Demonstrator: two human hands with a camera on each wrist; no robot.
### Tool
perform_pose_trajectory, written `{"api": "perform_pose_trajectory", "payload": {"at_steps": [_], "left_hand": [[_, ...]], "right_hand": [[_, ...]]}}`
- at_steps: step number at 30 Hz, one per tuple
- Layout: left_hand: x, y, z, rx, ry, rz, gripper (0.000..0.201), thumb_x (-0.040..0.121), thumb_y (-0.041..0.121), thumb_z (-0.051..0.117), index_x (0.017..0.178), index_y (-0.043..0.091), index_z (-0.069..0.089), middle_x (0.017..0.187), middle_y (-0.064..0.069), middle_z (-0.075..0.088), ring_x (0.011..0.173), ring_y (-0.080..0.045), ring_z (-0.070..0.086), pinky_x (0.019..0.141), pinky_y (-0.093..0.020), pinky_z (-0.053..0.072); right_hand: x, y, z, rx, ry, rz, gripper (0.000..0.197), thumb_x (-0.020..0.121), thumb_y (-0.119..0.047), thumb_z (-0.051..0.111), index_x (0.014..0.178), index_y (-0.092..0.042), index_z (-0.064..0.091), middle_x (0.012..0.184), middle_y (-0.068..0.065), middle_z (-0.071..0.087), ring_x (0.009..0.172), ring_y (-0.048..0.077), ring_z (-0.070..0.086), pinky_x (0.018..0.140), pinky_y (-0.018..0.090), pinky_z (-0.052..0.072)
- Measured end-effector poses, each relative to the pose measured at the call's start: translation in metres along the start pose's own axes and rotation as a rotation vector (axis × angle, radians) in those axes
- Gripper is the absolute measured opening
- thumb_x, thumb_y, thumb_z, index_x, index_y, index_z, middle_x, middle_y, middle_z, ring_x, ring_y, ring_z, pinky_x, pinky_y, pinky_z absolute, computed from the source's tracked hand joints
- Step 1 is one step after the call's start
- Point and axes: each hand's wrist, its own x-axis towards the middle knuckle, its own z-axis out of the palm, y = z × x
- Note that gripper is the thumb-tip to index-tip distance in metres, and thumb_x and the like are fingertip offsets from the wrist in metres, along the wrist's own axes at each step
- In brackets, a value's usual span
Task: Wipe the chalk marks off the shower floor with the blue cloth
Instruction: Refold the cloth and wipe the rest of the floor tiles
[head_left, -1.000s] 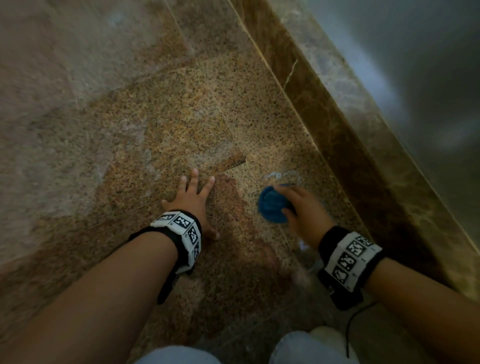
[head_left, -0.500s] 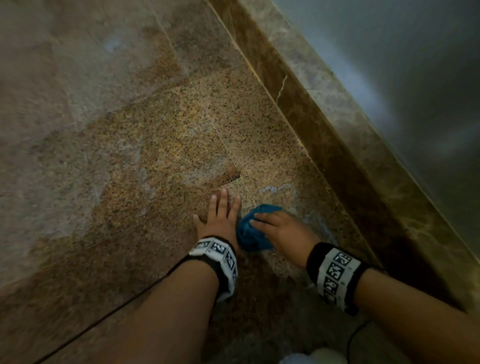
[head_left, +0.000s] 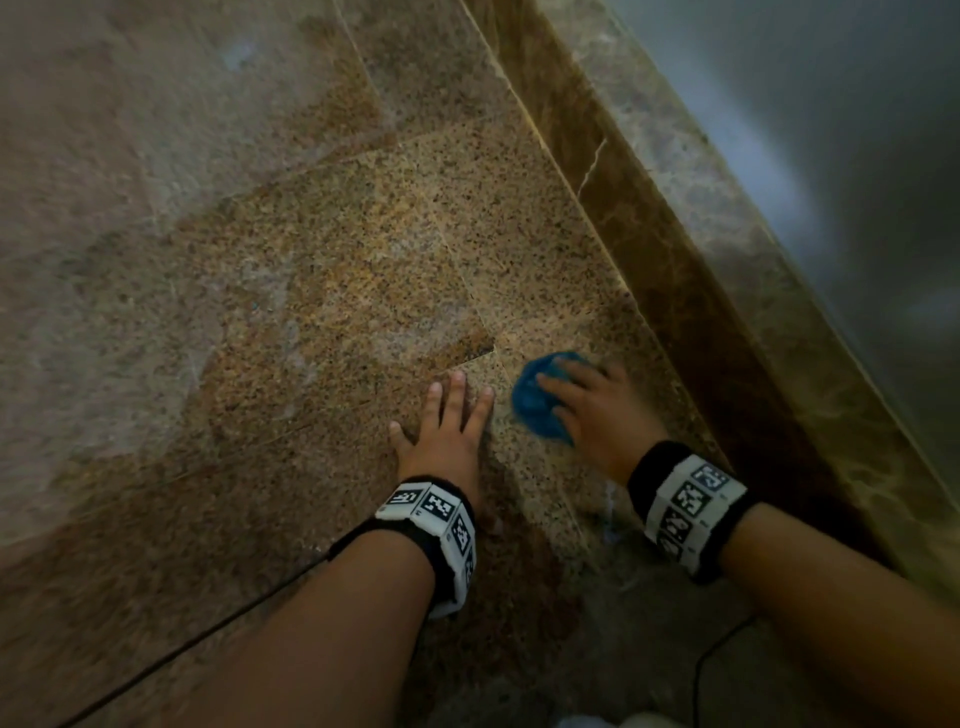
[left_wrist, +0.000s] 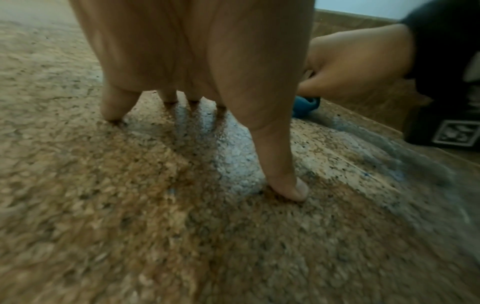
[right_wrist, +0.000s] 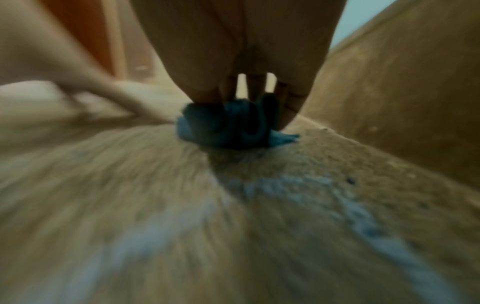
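The shower floor (head_left: 363, 249) is speckled tan granite. My right hand (head_left: 597, 415) grips a wadded blue cloth (head_left: 535, 410) and presses it on the floor close to the raised curb. In the right wrist view the fingers and thumb curl round the blue cloth (right_wrist: 228, 127), with pale blue chalk marks (right_wrist: 285, 185) smeared on the floor behind it. My left hand (head_left: 447, 415) lies flat on the floor just left of the cloth, fingers spread and holding nothing. The left wrist view shows the left hand (left_wrist: 197, 61) propped on its fingertips, and a bluish chalk smear (left_wrist: 384, 156) to the right.
A brown marble curb (head_left: 701, 291) runs diagonally along the right side, close to the right hand. Grout lines cross the floor. Both wrists wear black bands with white tags (head_left: 436, 514). A thin black cable (head_left: 717, 654) hangs by the right forearm.
The right hand has slid the cloth away from the left hand, toward the curb; half a second ago it was up against the left hand. The left hand stays planted.
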Motion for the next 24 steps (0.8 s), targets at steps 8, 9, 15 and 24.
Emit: {"api": "perform_pose_trajectory", "payload": {"at_steps": [8,9,15,24], "left_hand": [[0.001,0.001,0.001,0.018,0.003,-0.013,0.138,0.069,0.048,0.083,0.145,0.032,-0.031,0.149,0.002,-0.044,0.143,-0.027,-0.029,0.113,-0.065,0.007],[0.001,0.001,0.0,0.012,0.001,-0.011,0.139,0.067,0.048,0.083,0.145,0.032,-0.031,0.149,0.002,-0.043,0.143,-0.027,-0.029,0.113,-0.066,0.006],[-0.001,0.001,-0.002,0.006,0.001,-0.003,0.142,0.063,0.052,0.084,0.145,0.033,-0.03,0.151,0.001,-0.041,0.144,-0.027,-0.028,0.112,-0.067,0.006],[0.0,0.004,-0.005,-0.037,-0.012,-0.016,0.142,0.064,0.042,0.087,0.146,0.035,-0.028,0.151,0.001,-0.041,0.143,-0.028,-0.028,0.111,-0.069,0.005]], "right_hand": [[-0.007,-0.015,0.018,0.154,-0.064,-0.192,0.051,0.065,0.003,0.077,0.115,-0.001,0.065,0.123,0.021,0.06,0.104,0.042,0.062,0.088,0.053,0.05],[-0.001,-0.004,0.016,0.169,-0.047,-0.15,0.052,0.064,0.008,0.075,0.114,-0.001,0.066,0.123,0.022,0.06,0.104,0.043,0.061,0.089,0.055,0.049],[0.002,-0.009,0.017,0.213,0.03,0.118,0.052,0.082,0.003,0.059,0.133,-0.005,0.051,0.143,0.019,0.042,0.132,0.039,0.039,0.111,0.047,0.031],[0.0,0.002,0.026,0.346,0.066,0.17,0.047,0.088,0.006,0.053,0.133,-0.006,0.049,0.147,0.017,0.035,0.139,0.035,0.027,0.113,0.029,0.015]]}}
